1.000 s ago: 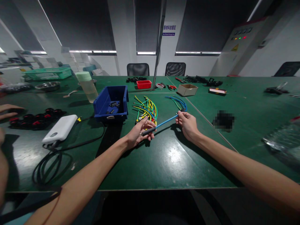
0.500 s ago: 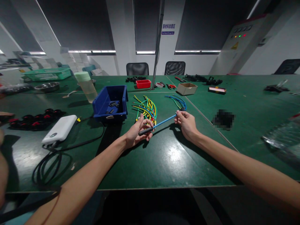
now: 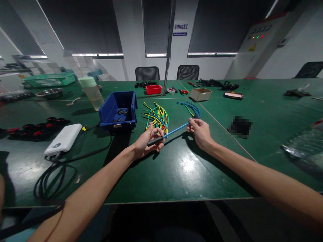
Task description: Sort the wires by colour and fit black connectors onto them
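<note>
A blue wire point(image 3: 175, 129) stretches between my two hands above the green table point(image 3: 176, 174). My left hand point(image 3: 147, 141) pinches its near end, where a black sleeve point(image 3: 154, 141) sits on the wire. My right hand point(image 3: 199, 131) is closed on the far end. Just behind my left hand lies a bundle of yellow and green wires point(image 3: 157, 117). A few blue wires point(image 3: 190, 108) lie behind my right hand. A blue bin point(image 3: 118, 112) with small black parts stands to the left of the bundle.
A white power bank point(image 3: 63, 138) with a coiled black cable point(image 3: 50, 181) lies at the left, beside black and red parts point(image 3: 35, 128). A pale bottle point(image 3: 92, 92), a red tray point(image 3: 154, 89) and a cardboard box point(image 3: 201, 94) stand farther back.
Both hands with the blue wire have drifted slightly left and up in view. A hand at the far left edge has gone out of view.
</note>
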`<state>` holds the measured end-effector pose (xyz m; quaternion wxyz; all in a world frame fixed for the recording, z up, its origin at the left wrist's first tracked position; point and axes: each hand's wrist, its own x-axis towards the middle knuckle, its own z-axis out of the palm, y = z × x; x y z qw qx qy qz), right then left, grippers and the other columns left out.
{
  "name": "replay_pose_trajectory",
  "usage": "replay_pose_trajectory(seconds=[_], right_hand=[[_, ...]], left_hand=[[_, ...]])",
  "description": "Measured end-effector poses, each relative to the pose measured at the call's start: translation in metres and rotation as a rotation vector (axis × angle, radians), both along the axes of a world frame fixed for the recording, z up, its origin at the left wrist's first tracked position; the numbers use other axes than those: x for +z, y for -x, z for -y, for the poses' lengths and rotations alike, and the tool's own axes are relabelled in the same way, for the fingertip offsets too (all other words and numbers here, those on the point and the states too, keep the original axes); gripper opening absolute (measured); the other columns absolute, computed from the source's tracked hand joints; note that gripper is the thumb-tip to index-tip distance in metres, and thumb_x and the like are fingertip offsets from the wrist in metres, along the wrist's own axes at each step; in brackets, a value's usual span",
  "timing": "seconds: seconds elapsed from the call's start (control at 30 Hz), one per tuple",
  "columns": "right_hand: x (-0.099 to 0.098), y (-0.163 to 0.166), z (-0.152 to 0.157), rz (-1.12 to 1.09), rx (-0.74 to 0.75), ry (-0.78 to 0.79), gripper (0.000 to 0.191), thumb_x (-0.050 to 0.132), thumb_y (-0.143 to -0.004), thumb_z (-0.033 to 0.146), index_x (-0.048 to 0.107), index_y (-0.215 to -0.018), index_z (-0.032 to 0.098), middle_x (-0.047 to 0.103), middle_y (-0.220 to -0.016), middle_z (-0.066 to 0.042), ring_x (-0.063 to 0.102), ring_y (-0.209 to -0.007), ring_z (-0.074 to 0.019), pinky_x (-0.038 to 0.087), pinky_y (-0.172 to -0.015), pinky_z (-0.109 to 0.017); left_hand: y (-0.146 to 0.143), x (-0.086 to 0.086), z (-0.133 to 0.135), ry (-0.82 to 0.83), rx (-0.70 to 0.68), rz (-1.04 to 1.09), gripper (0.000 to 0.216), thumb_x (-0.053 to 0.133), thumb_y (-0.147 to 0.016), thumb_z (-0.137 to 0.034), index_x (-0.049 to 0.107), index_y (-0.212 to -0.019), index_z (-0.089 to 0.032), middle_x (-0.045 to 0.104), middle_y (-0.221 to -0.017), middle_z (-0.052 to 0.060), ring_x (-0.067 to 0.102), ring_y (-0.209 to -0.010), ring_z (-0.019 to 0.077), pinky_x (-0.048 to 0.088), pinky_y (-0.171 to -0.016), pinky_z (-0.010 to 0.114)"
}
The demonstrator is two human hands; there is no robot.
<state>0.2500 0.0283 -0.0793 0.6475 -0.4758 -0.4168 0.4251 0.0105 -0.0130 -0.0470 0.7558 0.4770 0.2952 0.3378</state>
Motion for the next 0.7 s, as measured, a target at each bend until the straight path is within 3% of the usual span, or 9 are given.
replay_pose_trajectory(seconds=[0.7], right_hand=[[-0.002,-0.0015,-0.0019,0.039,0.0,-0.016,0.038,0.073,-0.066,0.05,0.056,-0.074,0.018,0.055,-0.06,0.002,0.054,-0.05,-0.0086,0.043,-0.046,-0.02]], left_hand=[[0.0,-0.0007,-0.0011,-0.005,-0.019,0.001,0.058,0.034,-0.079,-0.074,0.049,-0.084,-0.018,0.051,-0.076,0.002,0.053,-0.057,0.0119,0.045,-0.053,0.025]])
